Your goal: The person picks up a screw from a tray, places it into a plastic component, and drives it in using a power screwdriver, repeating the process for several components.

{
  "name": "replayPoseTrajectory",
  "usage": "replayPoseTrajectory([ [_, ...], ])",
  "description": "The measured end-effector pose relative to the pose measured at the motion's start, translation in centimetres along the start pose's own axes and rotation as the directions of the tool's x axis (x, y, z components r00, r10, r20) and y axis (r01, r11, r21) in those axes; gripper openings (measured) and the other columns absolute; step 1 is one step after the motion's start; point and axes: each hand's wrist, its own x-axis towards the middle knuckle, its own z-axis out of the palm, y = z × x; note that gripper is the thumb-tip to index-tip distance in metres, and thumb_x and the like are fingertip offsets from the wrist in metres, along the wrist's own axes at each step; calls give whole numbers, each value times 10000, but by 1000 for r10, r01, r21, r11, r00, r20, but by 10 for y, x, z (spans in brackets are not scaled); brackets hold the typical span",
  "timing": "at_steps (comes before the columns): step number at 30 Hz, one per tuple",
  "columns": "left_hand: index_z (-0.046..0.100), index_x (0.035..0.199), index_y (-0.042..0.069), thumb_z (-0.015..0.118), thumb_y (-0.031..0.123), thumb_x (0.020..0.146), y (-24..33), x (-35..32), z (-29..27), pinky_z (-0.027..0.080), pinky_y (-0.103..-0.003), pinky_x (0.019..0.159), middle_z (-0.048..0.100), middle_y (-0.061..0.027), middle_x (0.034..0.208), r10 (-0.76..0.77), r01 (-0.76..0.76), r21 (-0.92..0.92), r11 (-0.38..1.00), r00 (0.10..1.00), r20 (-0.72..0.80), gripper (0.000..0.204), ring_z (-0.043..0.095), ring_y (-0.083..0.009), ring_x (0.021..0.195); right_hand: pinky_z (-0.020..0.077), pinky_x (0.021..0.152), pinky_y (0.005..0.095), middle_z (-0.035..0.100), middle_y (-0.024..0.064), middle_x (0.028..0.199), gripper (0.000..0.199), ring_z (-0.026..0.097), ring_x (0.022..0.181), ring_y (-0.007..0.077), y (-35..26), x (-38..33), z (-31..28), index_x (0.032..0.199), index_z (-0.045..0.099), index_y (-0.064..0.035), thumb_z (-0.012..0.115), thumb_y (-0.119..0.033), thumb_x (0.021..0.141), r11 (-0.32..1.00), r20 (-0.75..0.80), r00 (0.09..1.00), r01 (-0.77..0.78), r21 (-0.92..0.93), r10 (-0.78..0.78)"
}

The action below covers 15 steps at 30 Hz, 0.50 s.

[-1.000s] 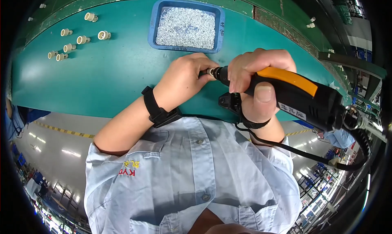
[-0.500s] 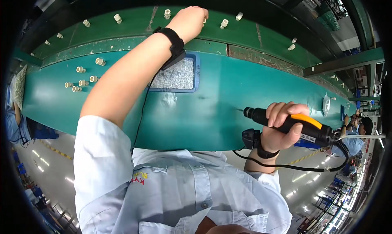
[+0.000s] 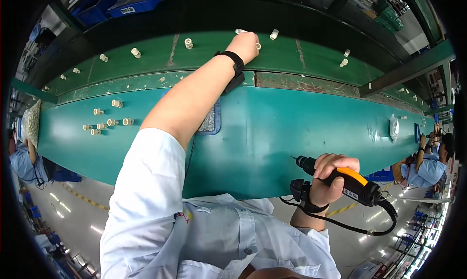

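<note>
My left hand (image 3: 244,47) reaches across to the green strip at the far side, its fingers closed on a small cream cylindrical fitting (image 3: 258,46), mostly hidden by the hand. A whitish piece (image 3: 241,31) shows just past the knuckles; whether it is held too is unclear. Just to the right stands another cream fitting (image 3: 274,34). Over the near edge of the table, my right hand (image 3: 333,177) grips a black and orange electric screwdriver (image 3: 357,184), its thin bit pointing left and touching nothing. Under my left forearm, a blue tray (image 3: 210,131) of small shiny metal parts is partly covered.
Several cream fittings (image 3: 112,123) lie on the teal tabletop (image 3: 262,143) at left. More stand spaced along the green strip (image 3: 155,67). A clear plastic bag (image 3: 394,128) lies at right. The screwdriver's coiled cable (image 3: 389,212) hangs beside me. Co-workers sit at both ends.
My left hand has moved right along the green strip to the neighbouring fitting, its forearm now covering more of the tray. The right hand still grips the screwdriver. The whole view has shifted.
</note>
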Motion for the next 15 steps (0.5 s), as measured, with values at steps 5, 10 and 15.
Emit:
replayPoseTrajectory([
  [5, 692, 807, 21, 651, 88, 704, 53, -79, -56, 534, -399, 730, 666, -184, 780, 168, -162, -183, 970, 986, 20, 129, 654, -334, 757, 357, 500, 252, 460, 5, 596, 397, 431, 488, 113, 5, -7, 1, 980, 471, -51, 651, -387, 870, 998, 11, 999, -46, 53, 46],
  [10, 630, 768, 0, 634, 51, 699, 61, -231, -83, 508, -475, 695, 622, -216, 745, 292, -263, -208, 942, 948, 127, 86, 622, -401, 751, 355, 520, 243, 438, 5, 612, 350, 423, 512, 104, 0, -12, 15, 983, 459, -47, 634, -336, 888, 994, 21, 998, -54, 97, 52],
  [15, 622, 777, -4, 634, 45, 695, 11, -290, -62, 497, -463, 709, 622, -226, 780, 201, -181, -124, 976, 965, 171, 96, 610, -411, 784, 341, 506, 223, 415, -2, 609, 326, 413, 512, 91, -3, -19, 50, 971, 447, -50, 619, -318, 898, 987, 77, 993, -97, 125, 88],
])
